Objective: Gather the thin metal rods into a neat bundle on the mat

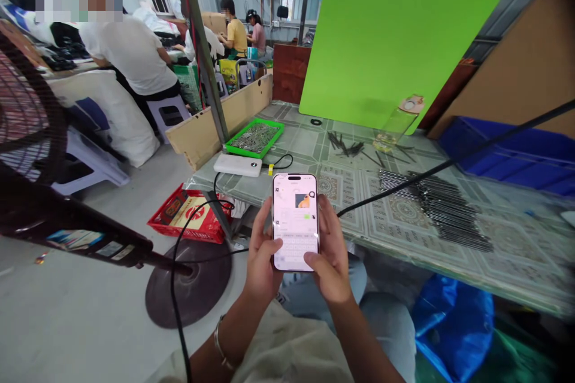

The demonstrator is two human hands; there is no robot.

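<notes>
A smartphone point(294, 224) stands upright in both my hands above my lap, its lit screen facing me with a chat page and a keyboard. My left hand point(264, 254) wraps its left edge, the thumb over the lower left of the screen. On the other side my right hand point(332, 257) grips the right edge, with its thumb on the keyboard's lower right. Just beyond the phone, a white power bank point(238, 165) with a black cable lies on the table's point(309, 149) near left corner. My fingers behind the phone are partly hidden.
A green tray point(255, 136) of small metal parts sits at the table's left. Dark thin rods point(449, 209) lie at right, near a clear bottle point(398, 122) and a blue bin point(507, 152). A floor fan point(188, 275) stands left. Several people sit working behind.
</notes>
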